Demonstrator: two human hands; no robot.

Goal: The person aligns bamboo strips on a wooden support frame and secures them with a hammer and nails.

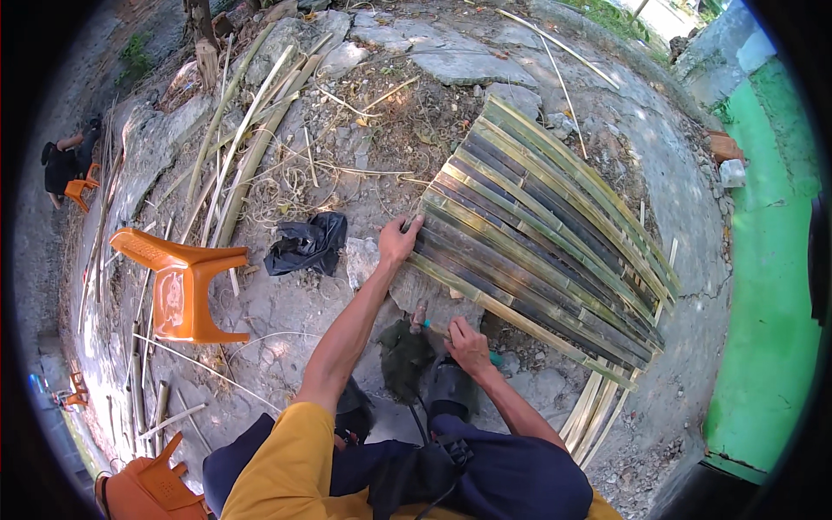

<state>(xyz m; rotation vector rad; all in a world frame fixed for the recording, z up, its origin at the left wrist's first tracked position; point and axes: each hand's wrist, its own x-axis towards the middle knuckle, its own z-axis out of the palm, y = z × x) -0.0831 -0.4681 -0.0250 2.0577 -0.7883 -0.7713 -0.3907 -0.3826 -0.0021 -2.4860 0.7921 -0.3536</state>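
A fan-shaped panel of split bamboo slats (537, 234), green, yellow and dark brown, lies to my right, its slats side by side and slightly spread at the far right end. My left hand (400, 239) is closed on the panel's near left corner, thumb on top. In front of my knees, my right hand (469, 347) is closed round the handle of what looks like a hammer (419, 317). Its blunt brownish head points left, and teal parts show on both sides of the fist. Below the head is a dark green cloth-like bundle (405, 360) between my legs.
An orange plastic chair (186, 290) lies tipped at left, beside a black plastic bag (308, 243). Bamboo poles (251, 156) and strips lie on the rough ground. Pale strips (594, 416) extend under the panel. A green wall (763, 260) runs along the right. Another person (65, 160) is far left.
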